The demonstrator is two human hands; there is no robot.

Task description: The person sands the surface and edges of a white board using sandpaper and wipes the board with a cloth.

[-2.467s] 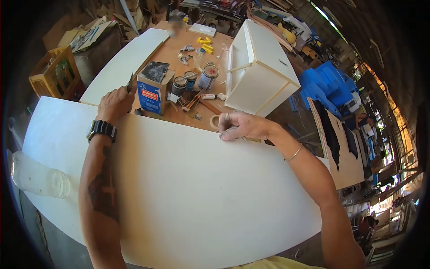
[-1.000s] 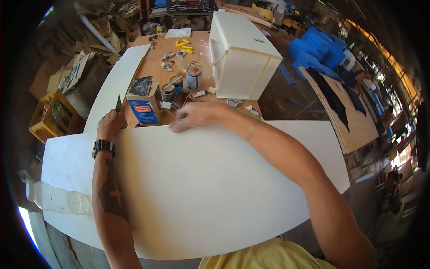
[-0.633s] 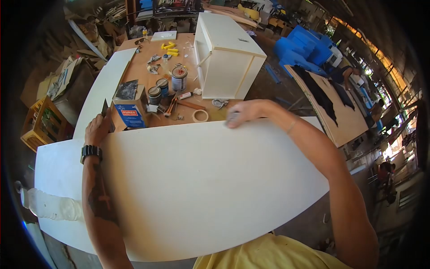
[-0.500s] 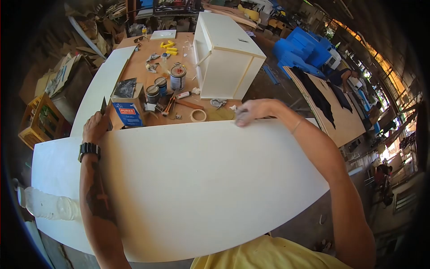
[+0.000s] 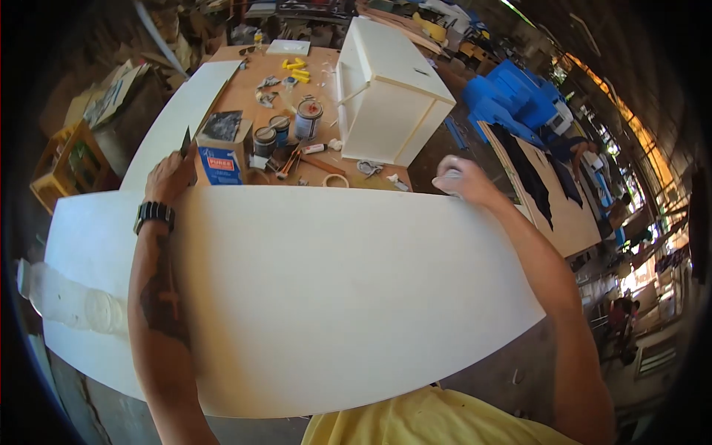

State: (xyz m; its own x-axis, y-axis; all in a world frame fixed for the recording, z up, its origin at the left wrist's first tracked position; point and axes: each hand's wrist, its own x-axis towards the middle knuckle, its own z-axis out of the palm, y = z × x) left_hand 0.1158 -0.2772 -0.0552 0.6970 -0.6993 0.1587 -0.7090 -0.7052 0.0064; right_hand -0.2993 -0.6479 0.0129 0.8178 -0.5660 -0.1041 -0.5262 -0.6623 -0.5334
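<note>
A large white panel (image 5: 356, 297) lies across the front of the view. At its far edge on the left, my left hand (image 5: 170, 176) is closed on a thin dark blade-like tool (image 5: 186, 139) that points up and away. My right hand (image 5: 466, 181) is at the far edge towards the right, its fingers curled round a small greyish piece (image 5: 451, 175), perhaps sandpaper. A clear plastic bottle (image 5: 74, 302) lies on its side on the panel's left part, beside my left forearm.
Beyond the panel, a brown table (image 5: 245, 81) holds a blue box (image 5: 221, 165), paint cans (image 5: 308, 119), a tape roll (image 5: 335, 181) and a white cabinet (image 5: 393, 96). A yellow crate (image 5: 70, 167) stands at the left. Another person (image 5: 578, 148) is at the right.
My right hand has swept left along the far edge, then back right to near the panel's right part. My left hand has stayed by the far edge with the tool. The camera view has shifted.
</note>
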